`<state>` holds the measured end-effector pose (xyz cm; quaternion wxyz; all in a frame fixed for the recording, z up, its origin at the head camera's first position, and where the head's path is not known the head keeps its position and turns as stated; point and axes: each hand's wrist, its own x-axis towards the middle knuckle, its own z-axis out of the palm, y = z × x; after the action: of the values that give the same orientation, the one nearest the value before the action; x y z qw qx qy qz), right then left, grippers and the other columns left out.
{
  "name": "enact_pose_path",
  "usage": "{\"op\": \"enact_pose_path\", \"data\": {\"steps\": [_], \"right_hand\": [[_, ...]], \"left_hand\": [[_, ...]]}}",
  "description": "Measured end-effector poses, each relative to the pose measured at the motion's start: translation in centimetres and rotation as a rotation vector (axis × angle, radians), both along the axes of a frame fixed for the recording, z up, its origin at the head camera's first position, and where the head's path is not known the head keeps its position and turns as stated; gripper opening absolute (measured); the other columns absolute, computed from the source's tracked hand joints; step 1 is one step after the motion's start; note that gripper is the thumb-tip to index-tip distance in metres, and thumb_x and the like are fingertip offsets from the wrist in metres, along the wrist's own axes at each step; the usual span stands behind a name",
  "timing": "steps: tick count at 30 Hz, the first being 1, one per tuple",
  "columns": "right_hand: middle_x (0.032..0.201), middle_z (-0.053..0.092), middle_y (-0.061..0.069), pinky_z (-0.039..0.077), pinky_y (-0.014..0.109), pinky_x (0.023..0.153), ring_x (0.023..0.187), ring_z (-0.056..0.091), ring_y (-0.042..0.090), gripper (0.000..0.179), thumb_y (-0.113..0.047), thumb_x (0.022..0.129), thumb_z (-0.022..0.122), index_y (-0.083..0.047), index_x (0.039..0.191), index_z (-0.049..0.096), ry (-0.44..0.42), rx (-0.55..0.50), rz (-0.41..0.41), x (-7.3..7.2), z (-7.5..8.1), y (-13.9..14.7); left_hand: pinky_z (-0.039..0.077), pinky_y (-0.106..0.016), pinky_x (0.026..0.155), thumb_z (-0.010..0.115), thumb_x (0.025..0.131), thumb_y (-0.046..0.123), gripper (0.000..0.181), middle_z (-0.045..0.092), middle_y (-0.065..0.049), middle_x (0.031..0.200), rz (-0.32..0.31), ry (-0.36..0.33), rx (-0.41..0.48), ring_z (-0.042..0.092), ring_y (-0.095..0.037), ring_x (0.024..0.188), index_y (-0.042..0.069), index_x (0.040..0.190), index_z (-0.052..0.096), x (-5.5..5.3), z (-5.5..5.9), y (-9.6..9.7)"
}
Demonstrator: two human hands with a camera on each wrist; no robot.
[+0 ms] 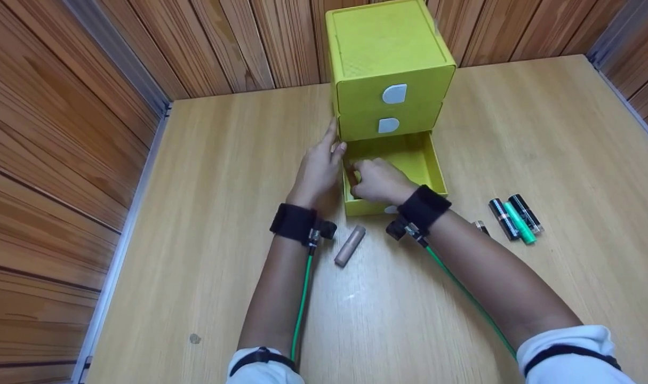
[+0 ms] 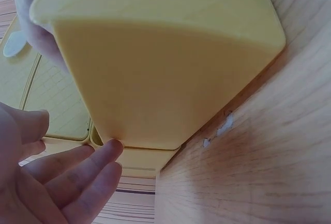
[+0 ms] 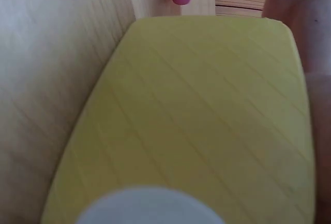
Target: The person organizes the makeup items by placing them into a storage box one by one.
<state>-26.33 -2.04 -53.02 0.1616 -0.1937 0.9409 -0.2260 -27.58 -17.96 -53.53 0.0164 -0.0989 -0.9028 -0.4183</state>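
Note:
A yellow three-drawer box [image 1: 390, 45] stands at the back, its bottom drawer [image 1: 437, 160] pulled out. My right hand [image 1: 380, 180] reaches down inside that drawer near its left wall, fingers curled, pinching a slim brown tube [image 1: 352, 176] that is mostly hidden. Against the box's left side lies my left hand [image 1: 318, 168], fingers extended; in the left wrist view its fingertips [image 2: 114, 145] touch the yellow side near the drawer. The drawer front [image 3: 207, 105], with its white pull tab [image 3: 150, 208], fills the right wrist view.
In front of the drawer, a taupe tube [image 1: 350, 246] lies on the table. Black tubes [image 1: 504, 218] and a green tube [image 1: 520, 223] lie to the right, with another tube [image 1: 481, 228] partly behind my right forearm. Wooden panels [image 1: 206, 48] close off the back.

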Motion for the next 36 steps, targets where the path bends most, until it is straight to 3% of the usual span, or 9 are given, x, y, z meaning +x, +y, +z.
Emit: {"op": "enact_pose_path", "data": {"steps": [5,8,13,18,24,29,32,34,36], "right_hand": [[0.095,0.06,0.011,0.042,0.034,0.062,0.078,0.055,0.026,0.054,-0.011,0.08,0.062,0.002,0.131,0.053,-0.107,0.046,0.012,-0.5,-0.1,-0.3],[0.099,0.059,0.012,0.044,0.035,0.065,0.082,0.055,0.028,0.05,-0.007,0.081,0.059,0.003,0.129,0.052,-0.14,0.056,0.041,-0.9,-0.2,-0.5],[0.095,0.059,0.012,0.047,0.037,0.07,0.084,0.056,0.028,0.025,-0.004,0.085,0.054,-0.002,0.11,0.056,-0.149,0.041,0.106,-1.2,-0.4,-0.8],[0.094,0.059,0.012,0.047,0.039,0.077,0.087,0.055,0.027,0.014,-0.006,0.09,0.051,-0.003,0.103,0.056,-0.169,0.02,0.132,-1.2,-0.6,-1.0],[0.085,0.056,0.007,0.045,0.035,0.066,0.078,0.055,0.025,0.012,-0.005,0.087,0.051,-0.006,0.098,0.056,-0.173,0.002,0.131,-1.1,-0.5,-1.0],[0.072,0.048,0.002,0.039,0.031,0.058,0.065,0.049,0.019,0.006,-0.008,0.088,0.054,-0.008,0.082,0.055,-0.167,-0.037,0.129,-1.0,-0.5,-0.8],[0.082,0.057,0.005,0.042,0.031,0.061,0.064,0.049,0.018,0.025,-0.015,0.09,0.058,0.0,0.108,0.063,-0.155,-0.054,0.1,-0.6,0.0,0.0],[0.088,0.062,0.009,0.046,0.034,0.063,0.065,0.052,0.019,0.048,-0.019,0.092,0.06,0.002,0.134,0.053,-0.142,-0.07,0.08,-0.2,0.4,0.9],[0.092,0.066,0.01,0.049,0.036,0.063,0.066,0.056,0.019,0.064,-0.022,0.093,0.062,0.0,0.148,0.037,-0.114,-0.095,0.072,0.2,1.0,2.1]], "left_hand": [[0.045,-0.031,0.094,0.046,0.104,0.031,0.06,0.051,-0.014,0.14,-0.011,0.043,-0.04,0.06,-0.021,0.111,0.022,0.157,0.018,0.0,0.0,0.0],[0.041,-0.031,0.101,0.047,0.104,0.031,0.061,0.05,-0.013,0.14,-0.01,0.048,-0.05,0.053,-0.021,0.123,0.022,0.157,0.018,0.0,0.1,-0.1],[0.042,-0.033,0.1,0.047,0.104,0.031,0.061,0.052,-0.012,0.139,-0.011,0.046,-0.032,0.056,-0.023,0.12,0.022,0.157,0.018,0.0,0.0,-0.1],[0.041,-0.032,0.101,0.046,0.104,0.031,0.061,0.052,-0.013,0.139,-0.006,0.038,-0.038,0.055,-0.023,0.121,0.022,0.157,0.016,-0.1,0.0,-0.2],[0.043,-0.031,0.097,0.047,0.104,0.03,0.062,0.049,-0.012,0.142,0.0,0.028,-0.035,0.062,-0.02,0.107,0.02,0.157,0.016,-0.2,-0.2,-0.4],[0.04,-0.031,0.102,0.047,0.104,0.031,0.062,0.047,-0.01,0.144,0.003,0.014,-0.025,0.057,-0.022,0.118,0.021,0.157,0.016,-0.2,-0.3,-0.4],[0.046,-0.033,0.093,0.046,0.104,0.031,0.062,0.05,-0.011,0.142,-0.003,0.001,-0.027,0.063,-0.023,0.104,0.022,0.157,0.016,-0.1,-0.2,-0.2],[0.048,-0.034,0.089,0.046,0.104,0.032,0.062,0.052,-0.011,0.141,-0.007,-0.008,-0.036,0.065,-0.022,0.097,0.023,0.157,0.015,-0.1,-0.2,-0.1],[0.049,-0.034,0.088,0.046,0.104,0.033,0.063,0.052,-0.01,0.14,-0.006,-0.017,-0.039,0.065,-0.022,0.096,0.023,0.158,0.015,-0.2,0.0,0.0]]}}
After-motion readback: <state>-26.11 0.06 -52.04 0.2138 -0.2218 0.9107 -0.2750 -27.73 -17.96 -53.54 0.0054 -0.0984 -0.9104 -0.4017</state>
